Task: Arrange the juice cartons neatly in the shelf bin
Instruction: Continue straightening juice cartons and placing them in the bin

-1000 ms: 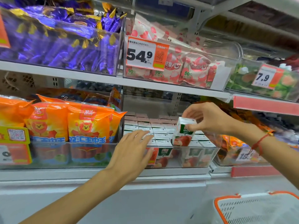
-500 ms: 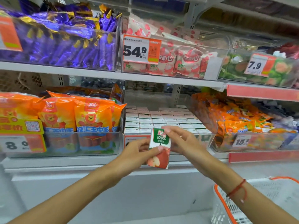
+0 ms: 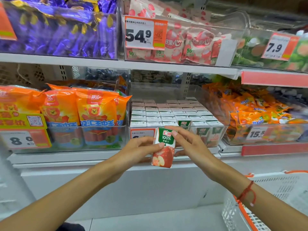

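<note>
Two hands grip one juice carton (image 3: 164, 147) before the shelf bin (image 3: 221, 132); left hand (image 3: 138, 151) pinches its side; right hand (image 3: 191, 145) clasps its top. Rows of cartons (image 3: 168, 114) fill the bin.

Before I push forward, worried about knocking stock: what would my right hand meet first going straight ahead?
Probably the clear front wall of the juice bin; the right hand and held carton sit just before it, though depth is unclear.

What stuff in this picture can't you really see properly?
- Price tag on the juice bin, head view: the left hand and the held juice carton hide most of it.
- White basket, head view: cut off by the right and bottom edges.
- Purple sweets, head view: too blurred to read.
- Orange price tag, head view: cut off by the left edge.
</note>
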Tool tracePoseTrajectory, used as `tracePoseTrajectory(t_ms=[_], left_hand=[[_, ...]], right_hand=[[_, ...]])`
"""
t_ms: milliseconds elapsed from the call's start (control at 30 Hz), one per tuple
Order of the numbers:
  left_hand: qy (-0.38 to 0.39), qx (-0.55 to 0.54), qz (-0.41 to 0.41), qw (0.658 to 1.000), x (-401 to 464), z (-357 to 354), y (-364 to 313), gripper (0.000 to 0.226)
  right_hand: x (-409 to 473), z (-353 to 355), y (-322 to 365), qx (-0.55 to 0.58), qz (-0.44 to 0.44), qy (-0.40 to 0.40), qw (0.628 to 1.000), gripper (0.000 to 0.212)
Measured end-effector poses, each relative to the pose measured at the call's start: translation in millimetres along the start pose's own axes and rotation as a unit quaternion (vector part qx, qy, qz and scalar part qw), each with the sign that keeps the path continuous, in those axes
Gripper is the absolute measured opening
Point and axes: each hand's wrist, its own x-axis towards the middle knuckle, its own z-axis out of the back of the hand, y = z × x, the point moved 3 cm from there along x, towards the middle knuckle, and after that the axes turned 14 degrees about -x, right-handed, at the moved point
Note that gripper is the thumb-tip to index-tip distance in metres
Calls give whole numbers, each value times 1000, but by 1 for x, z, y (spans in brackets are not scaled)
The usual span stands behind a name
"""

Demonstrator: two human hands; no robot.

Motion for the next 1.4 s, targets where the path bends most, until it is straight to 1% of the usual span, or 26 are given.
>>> tracePoseTrajectory(t_ms=[100,167,267,333,567,833,967,1067,1200,1300,1367,1400], left_hand=[[-8,-15,-23,1000,2,1,3,22],[-15,-37,-38,998,3,-1,4,13],[-23,-78,-63,995,4,-3,4,12],[-36,-98,-74,992,5,-3,2,12],[-44,-125,-74,989,9,-5,4,11],[-41,-112,-78,990,11,-5,6,7],[-37,-112,-85,989,11,-4,6,7],[-41,-101,-96,989,10,-4,6,7],[-84,-63,-119,987,10,2,7,7],[-115,-31,-135,984,10,6,6,6],[-120,-26,-126,984,9,5,6,4],[-121,-25,-119,985,9,5,7,7]], right_hand=[[1,6,-6,16,-19,30,999,28],[2,11,-11,30,-40,45,998,36],[1,12,-12,33,-33,84,995,43],[-2,9,-11,34,-32,96,994,44],[-4,8,-8,30,-23,83,996,44],[-6,10,-9,29,-39,91,995,43],[-6,10,-10,28,-43,95,994,53],[-7,9,-11,22,-45,75,996,60],[-7,6,-8,8,-40,29,999,57],[-8,2,-4,-45,-25,-27,998,63],[-10,-3,-2,-94,9,-43,995,67],[-10,-6,-1,-110,26,-45,993,68]])
